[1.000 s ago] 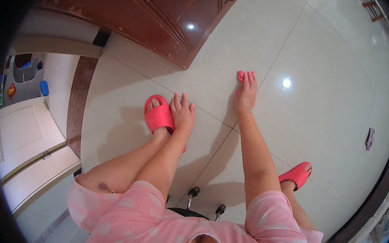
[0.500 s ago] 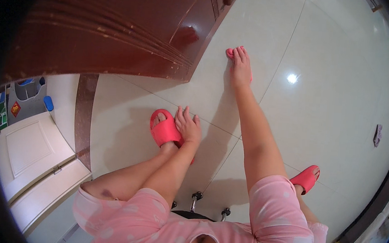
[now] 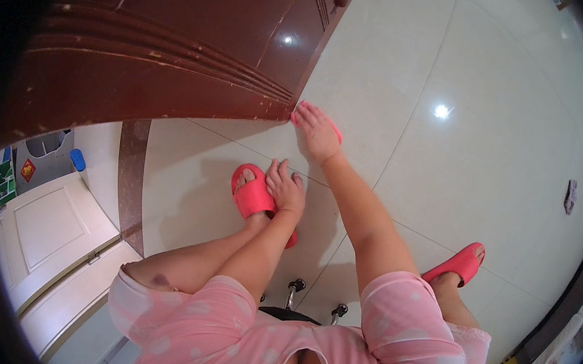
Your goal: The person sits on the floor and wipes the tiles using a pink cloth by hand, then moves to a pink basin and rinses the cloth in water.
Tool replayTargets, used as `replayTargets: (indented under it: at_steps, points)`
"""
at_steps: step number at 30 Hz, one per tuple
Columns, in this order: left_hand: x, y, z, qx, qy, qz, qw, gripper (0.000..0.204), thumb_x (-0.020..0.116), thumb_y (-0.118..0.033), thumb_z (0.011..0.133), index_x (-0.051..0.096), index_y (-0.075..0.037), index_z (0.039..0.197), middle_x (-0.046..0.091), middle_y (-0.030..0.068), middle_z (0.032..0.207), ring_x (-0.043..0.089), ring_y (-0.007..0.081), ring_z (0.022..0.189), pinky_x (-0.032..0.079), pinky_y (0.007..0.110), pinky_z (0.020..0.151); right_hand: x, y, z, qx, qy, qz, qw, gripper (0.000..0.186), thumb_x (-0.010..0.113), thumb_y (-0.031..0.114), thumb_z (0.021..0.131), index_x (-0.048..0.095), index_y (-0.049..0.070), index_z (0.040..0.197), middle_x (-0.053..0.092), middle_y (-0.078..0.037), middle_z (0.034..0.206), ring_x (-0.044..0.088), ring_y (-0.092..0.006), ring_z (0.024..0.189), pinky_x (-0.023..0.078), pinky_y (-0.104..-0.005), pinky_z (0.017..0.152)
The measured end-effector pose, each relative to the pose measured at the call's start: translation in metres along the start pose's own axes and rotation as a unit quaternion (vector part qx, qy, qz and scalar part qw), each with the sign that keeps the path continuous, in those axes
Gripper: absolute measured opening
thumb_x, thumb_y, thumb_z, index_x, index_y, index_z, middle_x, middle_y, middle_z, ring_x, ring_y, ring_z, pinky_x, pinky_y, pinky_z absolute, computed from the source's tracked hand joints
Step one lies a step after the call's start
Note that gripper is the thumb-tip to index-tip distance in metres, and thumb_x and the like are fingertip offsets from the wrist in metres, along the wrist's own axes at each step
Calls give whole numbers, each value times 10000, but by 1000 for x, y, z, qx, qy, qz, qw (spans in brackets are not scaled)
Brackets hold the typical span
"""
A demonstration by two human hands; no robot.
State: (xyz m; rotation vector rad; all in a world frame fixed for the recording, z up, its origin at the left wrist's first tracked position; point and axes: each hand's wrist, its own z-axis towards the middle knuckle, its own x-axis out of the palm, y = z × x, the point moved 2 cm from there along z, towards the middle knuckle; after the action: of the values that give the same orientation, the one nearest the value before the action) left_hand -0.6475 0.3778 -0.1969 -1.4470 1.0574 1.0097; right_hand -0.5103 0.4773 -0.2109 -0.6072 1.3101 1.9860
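My right hand (image 3: 318, 133) presses down on a pink cloth (image 3: 338, 132), its fingers bent over it. Most of the cloth is hidden under the hand; its edges show at the fingertips and along the outer side. Hand and cloth are low by the bottom corner of the dark red-brown door (image 3: 176, 80). My left hand (image 3: 287, 190) is empty, its fingers stretched apart, lying against the red slipper (image 3: 253, 195) on my left foot. The other red slipper (image 3: 461, 266) is on my right foot, out to the right.
Pale floor tiles (image 3: 490, 177) spread ahead. Between my legs show the caster wheels (image 3: 339, 310) of a stool or chair. White cabinet doors (image 3: 51, 231) stand at left. A small greyish scrap (image 3: 570, 197) lies at far right, near the dark skirting edge (image 3: 574, 286).
My right hand has swept the pink cloth left and nearer, from the open tiles to the door's corner. My left hand stays by the slipper.
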Motion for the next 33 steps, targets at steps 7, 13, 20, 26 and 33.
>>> replayTargets:
  at_steps: [7, 13, 20, 26, 33]
  points:
    - [9, 19, 16, -4, -56, -97, 994, 411, 498, -53, 784, 434, -55, 1190, 435, 170, 1274, 406, 352, 1146, 314, 453, 955, -13, 34, -45, -70, 80, 91, 990, 294, 543, 122, 795, 605, 9, 1059, 556, -131, 1201, 470, -271, 1182, 363, -387, 1013]
    - [13, 18, 20, -13, -56, -147, 988, 403, 478, -86, 806, 420, -22, 1200, 472, 194, 1221, 420, 356, 1139, 316, 431, 969, -34, 55, -121, -65, 127, 113, 983, 291, 576, 71, 763, 613, 23, 1047, 567, -108, 1186, 484, -256, 1169, 374, -379, 1003]
    - [19, 7, -2, 56, -46, -119, 990, 420, 492, -155, 851, 392, -51, 1246, 359, 122, 1385, 292, 304, 1302, 227, 435, 1059, -78, 58, -163, -36, 190, 301, 934, 341, 584, 9, 738, 595, 27, 1079, 613, -80, 1093, 581, -223, 995, 478, -335, 840]
    - [18, 9, -2, 64, -37, -97, 993, 436, 499, -159, 854, 384, -79, 1267, 312, 104, 1422, 245, 296, 1335, 191, 452, 1078, -131, -37, -106, 376, -5, 425, 823, 379, 398, -11, 905, 543, 110, 1233, 609, 6, 1066, 476, -55, 633, 375, -195, 492]
    - [17, 2, -8, 67, -32, -91, 993, 450, 517, -164, 852, 379, -85, 1273, 286, 101, 1436, 226, 292, 1344, 177, 454, 1085, -130, -98, -70, 217, -47, 147, 964, 285, 548, -41, 789, 623, 46, 1050, 573, -110, 1184, 462, -265, 1214, 390, -338, 1003]
